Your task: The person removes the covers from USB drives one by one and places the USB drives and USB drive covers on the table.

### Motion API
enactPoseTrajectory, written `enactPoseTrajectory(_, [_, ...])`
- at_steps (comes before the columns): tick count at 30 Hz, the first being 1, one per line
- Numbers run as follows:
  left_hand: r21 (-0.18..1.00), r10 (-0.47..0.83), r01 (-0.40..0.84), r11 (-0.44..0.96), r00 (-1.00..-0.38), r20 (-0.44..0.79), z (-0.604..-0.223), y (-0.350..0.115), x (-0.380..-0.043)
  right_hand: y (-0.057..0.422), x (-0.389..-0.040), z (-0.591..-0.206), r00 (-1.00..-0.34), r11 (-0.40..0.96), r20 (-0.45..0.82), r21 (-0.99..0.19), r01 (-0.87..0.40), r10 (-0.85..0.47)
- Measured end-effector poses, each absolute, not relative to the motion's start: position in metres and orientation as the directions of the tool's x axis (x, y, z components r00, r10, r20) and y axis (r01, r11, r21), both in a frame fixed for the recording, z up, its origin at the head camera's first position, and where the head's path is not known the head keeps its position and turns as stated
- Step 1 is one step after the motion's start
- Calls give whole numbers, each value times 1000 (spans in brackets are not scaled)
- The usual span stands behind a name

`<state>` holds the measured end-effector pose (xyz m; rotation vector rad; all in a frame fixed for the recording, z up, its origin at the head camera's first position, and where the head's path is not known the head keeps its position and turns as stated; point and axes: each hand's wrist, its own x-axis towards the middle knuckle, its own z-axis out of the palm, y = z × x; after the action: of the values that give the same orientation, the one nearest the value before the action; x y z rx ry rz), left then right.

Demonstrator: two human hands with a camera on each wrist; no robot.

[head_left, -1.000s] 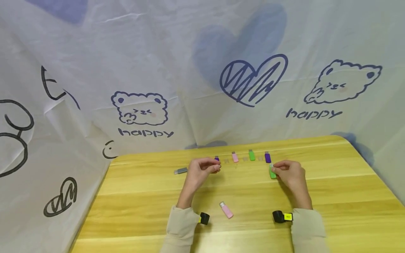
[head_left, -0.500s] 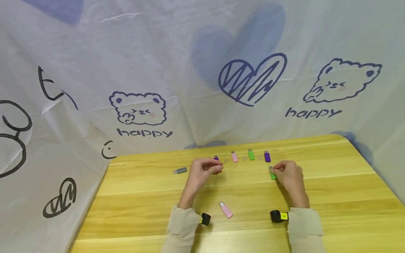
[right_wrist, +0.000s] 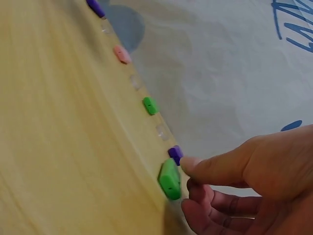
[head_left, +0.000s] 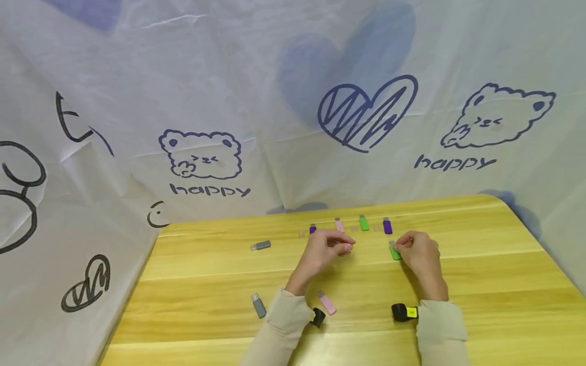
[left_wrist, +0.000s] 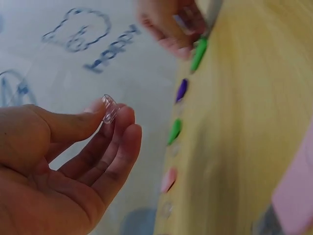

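Observation:
My left hand point(head_left: 325, 251) pinches a small clear plastic cap point(left_wrist: 110, 108) between thumb and fingertips, above the table in the middle. On the right, my right hand point(head_left: 420, 254) pinches a green USB stick point(head_left: 394, 250) by its edge, its metal plug pointing away from me. The same green stick shows large in the right wrist view, beside the thumb. Just beyond it lies a purple USB stick point(head_left: 387, 226), at the end of a row with another green stick point(head_left: 363, 223), a pink stick point(head_left: 339, 224) and a second purple stick point(head_left: 313, 230), partly covered by the left hand.
Clear caps point(head_left: 377, 228) lie between the sticks along the back of the wooden table point(head_left: 206, 284). A grey USB stick point(head_left: 261, 245) lies at left, another grey stick point(head_left: 258, 306) nearer me, and a pink stick point(head_left: 327, 303) between my forearms. A printed cloth point(head_left: 284, 112) hangs behind.
My left hand has moved right, toward the green stick in my right hand. The nearer grey stick, hidden earlier behind the left sleeve, now shows. The right hand has shifted only slightly.

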<state>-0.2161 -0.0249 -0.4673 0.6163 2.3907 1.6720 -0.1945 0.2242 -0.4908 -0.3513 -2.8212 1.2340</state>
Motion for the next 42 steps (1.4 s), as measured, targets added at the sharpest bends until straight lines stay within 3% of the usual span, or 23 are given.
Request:
enactPoseTrajectory(8, [850,472,265,456,-881,22,-475,25,-236,235,-192,-486,-966,640,-11,-747,178,257])
enactPoseTrajectory(17, [735,479,344,585,-877,30,-486,59,-245,249,-190,-488,-952,626,-12,-751,211,307])
enactPoseTrajectory(36, [645,426,336,687,-905,19,-495,81,-244,258,-188,-488,-950,611,-13,-763,212,313])
enactPoseTrajectory(42, [707,442,334,624,-896,33,-497,76,-246,258,-188,-488,-951,607,-28,-764,220,309])
